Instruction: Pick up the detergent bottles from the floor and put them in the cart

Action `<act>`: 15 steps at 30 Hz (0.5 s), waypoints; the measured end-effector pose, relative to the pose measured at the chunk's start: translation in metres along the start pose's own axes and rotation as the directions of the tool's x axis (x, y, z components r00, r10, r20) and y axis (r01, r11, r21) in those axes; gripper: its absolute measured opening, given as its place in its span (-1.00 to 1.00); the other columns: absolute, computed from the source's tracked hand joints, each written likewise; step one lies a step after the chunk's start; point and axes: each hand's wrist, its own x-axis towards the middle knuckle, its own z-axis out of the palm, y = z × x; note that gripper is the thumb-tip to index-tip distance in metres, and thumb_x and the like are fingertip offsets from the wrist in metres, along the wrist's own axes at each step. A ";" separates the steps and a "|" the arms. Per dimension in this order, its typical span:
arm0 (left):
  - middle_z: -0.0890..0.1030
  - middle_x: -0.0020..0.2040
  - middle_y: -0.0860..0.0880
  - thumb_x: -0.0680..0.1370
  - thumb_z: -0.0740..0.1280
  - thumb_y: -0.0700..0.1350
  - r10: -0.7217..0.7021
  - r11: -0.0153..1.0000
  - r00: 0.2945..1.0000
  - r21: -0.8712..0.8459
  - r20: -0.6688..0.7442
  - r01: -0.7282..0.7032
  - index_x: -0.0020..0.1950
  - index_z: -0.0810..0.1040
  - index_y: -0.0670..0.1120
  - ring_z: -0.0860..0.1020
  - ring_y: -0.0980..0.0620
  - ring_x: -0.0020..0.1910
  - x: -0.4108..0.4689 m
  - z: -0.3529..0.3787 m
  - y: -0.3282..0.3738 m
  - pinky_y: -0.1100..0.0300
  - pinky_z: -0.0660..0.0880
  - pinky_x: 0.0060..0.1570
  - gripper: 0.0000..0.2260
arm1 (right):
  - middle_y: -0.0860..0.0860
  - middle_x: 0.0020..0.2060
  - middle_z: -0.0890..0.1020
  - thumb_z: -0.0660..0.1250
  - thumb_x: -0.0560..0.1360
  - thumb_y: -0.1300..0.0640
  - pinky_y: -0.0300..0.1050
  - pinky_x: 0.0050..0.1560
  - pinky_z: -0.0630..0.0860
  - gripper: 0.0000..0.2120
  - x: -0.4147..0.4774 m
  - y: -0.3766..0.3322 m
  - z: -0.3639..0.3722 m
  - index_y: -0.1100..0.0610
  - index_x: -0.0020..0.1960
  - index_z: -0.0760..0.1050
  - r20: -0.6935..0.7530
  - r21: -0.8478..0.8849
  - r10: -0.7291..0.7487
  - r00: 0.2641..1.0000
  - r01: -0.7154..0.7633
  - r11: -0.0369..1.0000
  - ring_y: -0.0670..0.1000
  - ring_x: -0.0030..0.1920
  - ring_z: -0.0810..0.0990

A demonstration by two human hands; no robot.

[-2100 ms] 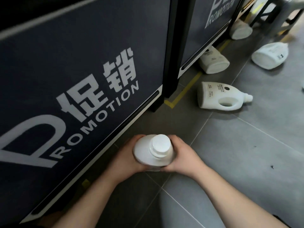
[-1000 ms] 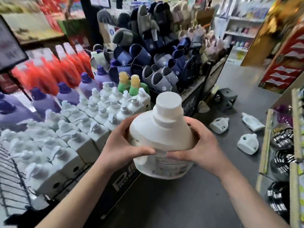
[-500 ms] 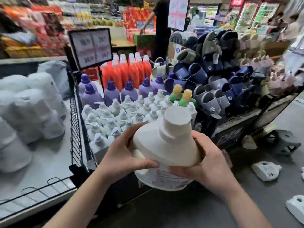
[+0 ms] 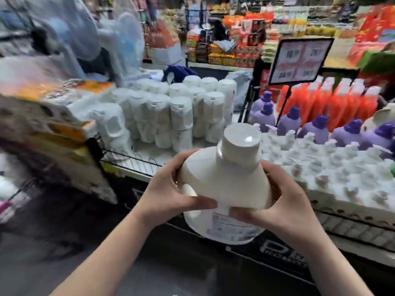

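A large white detergent bottle (image 4: 226,184) with a wide white cap is held upright at chest height. My left hand (image 4: 168,195) grips its left side by the handle, and my right hand (image 4: 284,201) grips its right shoulder, thumbs meeting at the front. Behind it stands the wire-sided cart (image 4: 132,161), holding several white detergent bottles laid in stacked rows. The bottle is in front of the cart's near edge, apart from it. No bottles on the floor are in view.
To the right, a display bin (image 4: 342,212) holds white pump bottles, purple bottles and orange bottles under a price sign (image 4: 299,60). Blurred packaged goods (image 4: 49,116) sit at the left. The dark floor lies below.
I have stood up from the floor with the bottle in both hands. The view has swung left, bringing the cart of white bottles behind the held bottle.
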 end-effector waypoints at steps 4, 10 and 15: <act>0.68 0.28 0.05 0.14 0.74 0.01 -0.048 0.998 0.984 0.027 -0.173 0.053 0.38 0.58 0.17 0.62 0.01 0.31 -0.035 -0.070 -0.005 -0.05 0.56 0.34 -0.18 | -0.15 0.15 0.68 0.72 0.03 -0.25 0.01 0.15 0.64 -0.13 0.026 -0.029 0.066 -0.21 0.31 0.54 0.138 0.056 -0.073 0.988 0.066 0.996 -0.10 0.17 0.67; 0.68 0.28 0.08 0.17 0.79 -0.08 -0.111 0.992 0.924 0.022 -0.367 0.127 0.37 0.58 0.21 0.63 0.03 0.30 -0.098 -0.180 -0.028 -0.14 0.59 0.32 -0.18 | -0.14 0.19 0.69 0.72 0.00 -0.24 0.10 0.22 0.63 -0.13 0.057 -0.082 0.186 -0.35 0.29 0.54 0.312 0.088 -0.167 0.935 0.147 0.985 -0.11 0.21 0.66; 0.65 0.29 0.21 0.20 0.76 -0.01 -0.134 0.983 0.870 0.048 -0.474 0.178 0.40 0.54 0.23 0.59 0.20 0.32 -0.148 -0.299 -0.052 0.18 0.55 0.27 -0.19 | -0.12 0.21 0.69 0.71 -0.11 -0.35 0.19 0.24 0.62 0.02 0.074 -0.128 0.320 -0.30 0.34 0.54 0.424 0.155 -0.207 0.882 0.155 0.976 -0.03 0.23 0.67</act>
